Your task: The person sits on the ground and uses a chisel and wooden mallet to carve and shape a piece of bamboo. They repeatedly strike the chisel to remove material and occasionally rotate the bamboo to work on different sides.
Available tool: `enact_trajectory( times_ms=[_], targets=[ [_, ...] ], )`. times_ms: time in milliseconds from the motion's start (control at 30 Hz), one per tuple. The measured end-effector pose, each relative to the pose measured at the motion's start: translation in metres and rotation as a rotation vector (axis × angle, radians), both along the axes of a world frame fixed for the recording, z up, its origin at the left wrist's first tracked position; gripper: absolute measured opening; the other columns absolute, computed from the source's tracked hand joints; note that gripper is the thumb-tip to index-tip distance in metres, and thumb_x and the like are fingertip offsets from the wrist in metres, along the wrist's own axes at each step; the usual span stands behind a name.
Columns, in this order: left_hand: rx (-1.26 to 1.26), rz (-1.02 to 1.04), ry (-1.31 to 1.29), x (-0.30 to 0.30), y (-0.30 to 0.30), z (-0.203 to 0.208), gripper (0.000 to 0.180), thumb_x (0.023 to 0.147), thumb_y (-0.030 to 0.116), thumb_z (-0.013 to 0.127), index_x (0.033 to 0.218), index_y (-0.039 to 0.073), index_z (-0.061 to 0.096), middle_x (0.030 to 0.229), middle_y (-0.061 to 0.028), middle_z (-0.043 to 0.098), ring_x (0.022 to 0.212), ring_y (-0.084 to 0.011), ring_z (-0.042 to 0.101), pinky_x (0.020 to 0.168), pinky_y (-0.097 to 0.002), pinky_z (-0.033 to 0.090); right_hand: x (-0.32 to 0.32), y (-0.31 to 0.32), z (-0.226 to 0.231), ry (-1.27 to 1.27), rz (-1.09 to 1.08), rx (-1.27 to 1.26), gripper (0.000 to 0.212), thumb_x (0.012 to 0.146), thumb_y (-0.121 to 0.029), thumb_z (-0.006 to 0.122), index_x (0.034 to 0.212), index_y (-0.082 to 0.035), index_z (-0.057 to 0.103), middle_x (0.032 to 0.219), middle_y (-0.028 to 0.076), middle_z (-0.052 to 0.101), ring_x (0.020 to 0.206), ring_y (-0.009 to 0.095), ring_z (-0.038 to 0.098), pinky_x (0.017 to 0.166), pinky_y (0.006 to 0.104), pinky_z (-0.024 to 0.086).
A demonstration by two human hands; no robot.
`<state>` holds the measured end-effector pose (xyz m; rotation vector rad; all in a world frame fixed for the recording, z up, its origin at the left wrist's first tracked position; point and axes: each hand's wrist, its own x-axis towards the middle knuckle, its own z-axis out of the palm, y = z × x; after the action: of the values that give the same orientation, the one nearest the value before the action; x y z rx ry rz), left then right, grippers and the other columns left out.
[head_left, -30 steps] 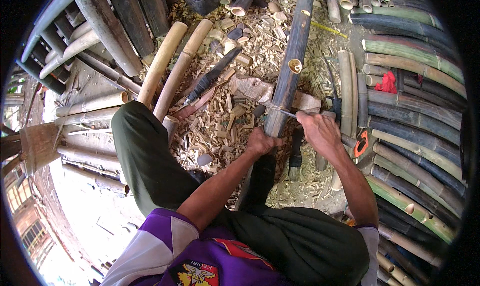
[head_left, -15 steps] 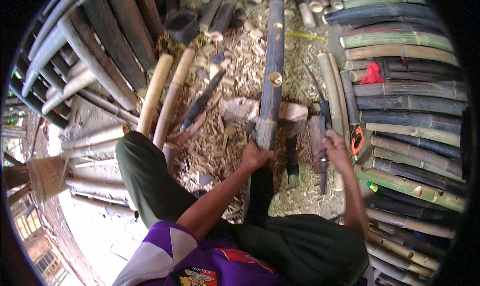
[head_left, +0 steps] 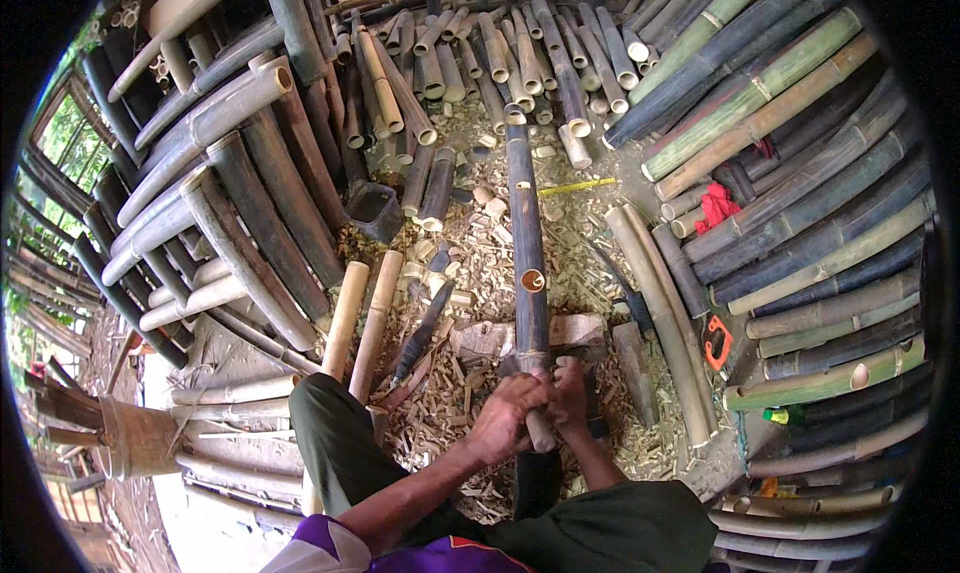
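Note:
A dark bamboo pole (head_left: 528, 228), with a round hole cut in it, runs away from me across a pale block (head_left: 482, 340). Both hands meet at its near end. My left hand (head_left: 505, 418) is closed over that end, its fingers curled. Right against it, my right hand (head_left: 568, 393) is closed too, but what its fingers hold is hidden. A rounded brownish end (head_left: 540, 431) sticks out toward me below the hands; I cannot tell whether it belongs to the pole or a tool. To the right lies a flat wooden piece (head_left: 635, 375).
Wood chips (head_left: 470, 273) cover the ground. A dark-sheathed blade-like tool (head_left: 424, 333) lies left of the pole. On the right are long bamboo pieces (head_left: 665, 323), an orange saw handle (head_left: 717, 343) and a red cloth (head_left: 714, 208). A dark bucket (head_left: 375, 211) stands far left; bamboo stacks surround everything.
My right hand has come left from beside the wooden piece, where it gripped a dark stick-like tool, to join my left hand at the pole's near end. The view has tilted up.

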<state>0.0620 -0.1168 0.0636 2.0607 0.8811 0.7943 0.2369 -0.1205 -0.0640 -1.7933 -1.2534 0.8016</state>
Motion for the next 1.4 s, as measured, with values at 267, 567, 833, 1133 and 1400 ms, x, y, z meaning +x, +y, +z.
enact_trajectory(
  times_ms=[267, 567, 833, 1133, 1400],
  targets=[
    [-0.446, 0.439, -0.379, 0.003, -0.009, -0.017, 0.018, 0.096, 0.013, 0.070, 0.090, -0.003, 0.064, 0.070, -0.0051, 0.058, 0.067, -0.0087, 0.050, 0.061, -0.0307, 0.046, -0.004, -0.010, -0.055, -0.252, 0.173, -0.253, 0.081, 0.068, -0.049, 0.088, 0.112, 0.009, 0.053, 0.095, 0.030, 0.067, 0.092, 0.047, 0.068, 0.077, 0.0533, 0.055],
    [-0.562, 0.341, -0.431, 0.009, 0.020, -0.023, 0.027, 0.097, 0.021, 0.071, 0.100, -0.005, 0.068, 0.081, -0.0073, 0.072, 0.076, -0.0132, 0.067, 0.067, -0.0309, 0.054, 0.006, -0.009, -0.047, -0.190, 0.240, -0.213, 0.084, 0.076, -0.055, 0.082, 0.119, 0.010, 0.053, 0.111, 0.033, 0.064, 0.104, 0.046, 0.065, 0.084, 0.0537, 0.052],
    [-0.487, 0.238, -0.409, 0.023, 0.128, 0.042, 0.028, 0.089, 0.025, 0.075, 0.105, 0.002, 0.074, 0.093, -0.0097, 0.074, 0.086, -0.0197, 0.068, 0.081, -0.0373, 0.055, 0.159, -0.026, -0.010, -0.929, -0.165, -0.340, 0.088, 0.094, -0.063, 0.054, 0.148, 0.005, 0.040, 0.141, 0.032, 0.050, 0.130, 0.049, 0.050, 0.106, 0.0528, 0.045],
    [-0.587, 0.059, -0.463, 0.058, 0.133, 0.008, 0.020, 0.089, 0.024, 0.077, 0.093, 0.004, 0.076, 0.080, 0.0001, 0.072, 0.070, -0.0080, 0.060, 0.065, -0.0285, 0.048, 0.221, -0.085, -0.061, -0.685, 0.025, -0.434, 0.072, 0.085, -0.021, 0.077, 0.134, 0.000, 0.029, 0.119, 0.031, 0.054, 0.109, 0.052, 0.058, 0.088, 0.0597, 0.050],
    [-0.620, 0.115, -0.543, 0.060, 0.125, -0.008, 0.027, 0.088, 0.026, 0.079, 0.072, 0.005, 0.073, 0.066, 0.0008, 0.065, 0.067, -0.0079, 0.059, 0.065, -0.0282, 0.047, 0.225, -0.084, -0.069, -0.706, 0.008, -0.417, 0.065, 0.085, -0.030, 0.075, 0.128, -0.004, 0.034, 0.118, 0.030, 0.054, 0.108, 0.050, 0.058, 0.090, 0.0590, 0.050]
  ],
)
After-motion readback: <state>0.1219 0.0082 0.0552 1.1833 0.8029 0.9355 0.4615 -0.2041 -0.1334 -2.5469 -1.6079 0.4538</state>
